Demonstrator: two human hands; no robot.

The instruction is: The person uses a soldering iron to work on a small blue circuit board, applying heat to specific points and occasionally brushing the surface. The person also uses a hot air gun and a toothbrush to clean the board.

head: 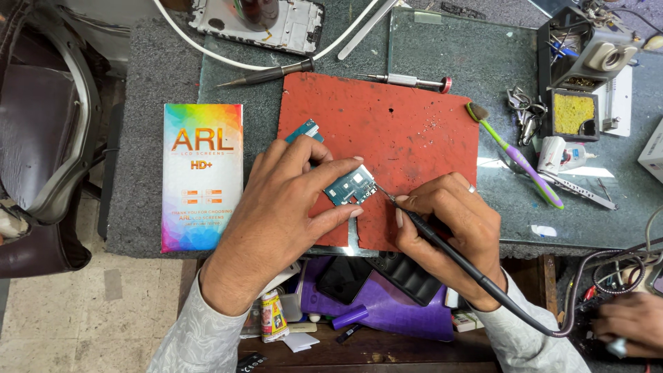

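A small blue circuit board is pinned on the red mat by the left hand. A soldering iron is gripped by the right hand, tip at the board's right edge. Looks mid-job, joint not finished.

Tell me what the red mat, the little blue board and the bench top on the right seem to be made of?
The red mat looks like matte rubber or silicone, judging by its pitted, scuffed surface. The little blue board, pinned by the left hand, seems a laminated circuit board carrying shiny metal parts. The bench top appears to be glass: glossy, with reflections and a greenish edge.
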